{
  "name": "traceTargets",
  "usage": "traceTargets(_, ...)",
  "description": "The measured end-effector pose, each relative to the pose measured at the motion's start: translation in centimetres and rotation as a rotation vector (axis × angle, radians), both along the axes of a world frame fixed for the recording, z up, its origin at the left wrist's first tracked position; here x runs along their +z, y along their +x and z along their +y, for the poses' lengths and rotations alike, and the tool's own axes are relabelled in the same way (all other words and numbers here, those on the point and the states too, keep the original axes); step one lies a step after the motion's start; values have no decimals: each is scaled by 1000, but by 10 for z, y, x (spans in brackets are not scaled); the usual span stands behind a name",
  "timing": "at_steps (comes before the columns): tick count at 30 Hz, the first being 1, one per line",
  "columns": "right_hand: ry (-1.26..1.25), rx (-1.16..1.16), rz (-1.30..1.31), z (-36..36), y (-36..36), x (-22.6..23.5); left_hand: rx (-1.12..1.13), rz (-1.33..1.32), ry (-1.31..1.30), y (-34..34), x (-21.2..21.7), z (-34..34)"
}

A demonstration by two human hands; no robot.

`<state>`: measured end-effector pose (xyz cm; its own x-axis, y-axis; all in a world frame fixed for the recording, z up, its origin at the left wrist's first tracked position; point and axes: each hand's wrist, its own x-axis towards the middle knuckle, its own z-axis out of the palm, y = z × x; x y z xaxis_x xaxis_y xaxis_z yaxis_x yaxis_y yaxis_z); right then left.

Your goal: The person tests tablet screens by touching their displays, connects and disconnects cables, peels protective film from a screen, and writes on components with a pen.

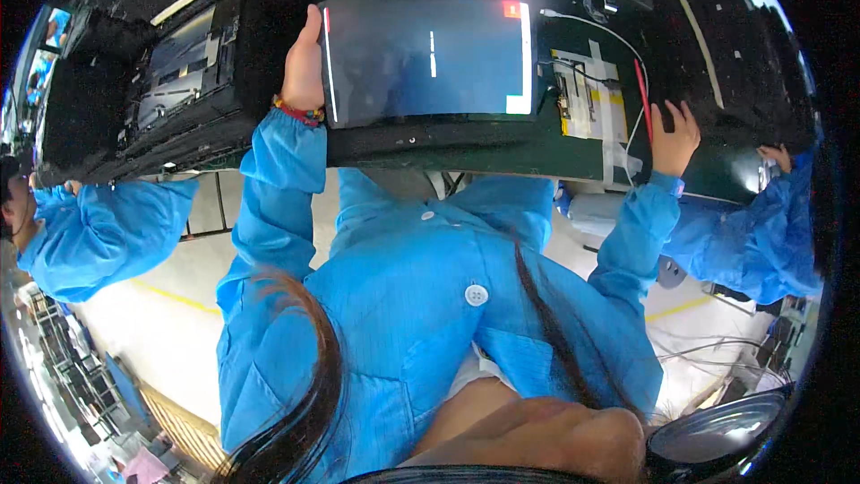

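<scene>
A lit tablet-like display panel (pixel 430 58) lies on the dark bench in front of me. Its screen is mostly dark blue-grey, with white strips along both sides, a red square at the top right corner and a green patch at the lower right. My left hand (pixel 305 67) grips the panel's left edge, one digit pointing up along it and the others partly hidden. Over on the right, my right hand (pixel 676 139) rests on the bench with fingers apart. A thin red pen-like stick (pixel 642 94) lies right beside it; whether they touch is hard to tell.
Between panel and right hand, a flat silver-and-yellow battery-like pack (pixel 589 99) is taped down, with a white cable (pixel 600 25) curving past. An opened device in a black tray (pixel 184 67) stands at left. People in blue sit on both sides, one sleeve (pixel 107 224) at left.
</scene>
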<state>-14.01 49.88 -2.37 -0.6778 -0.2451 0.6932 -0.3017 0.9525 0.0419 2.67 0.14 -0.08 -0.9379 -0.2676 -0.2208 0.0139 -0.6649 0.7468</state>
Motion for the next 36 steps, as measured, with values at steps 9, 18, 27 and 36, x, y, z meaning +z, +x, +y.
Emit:
traceTargets(9, -196, 90, -121, 6, -5, -9, -5, 19, -26, 0, -3, -2)
traceTargets(18, -207, 379, -92, -78, 55, 23, -103, 17, 63, 1, -3, -3)
traceTargets(27, -52, 698, -360, -156, 123, 31, -38, -8, -33, -4, -9, -8)
traceTargets(36, -158, 825, -532, -155, 41, 45, -87, 16, 36, -1, 2, 0)
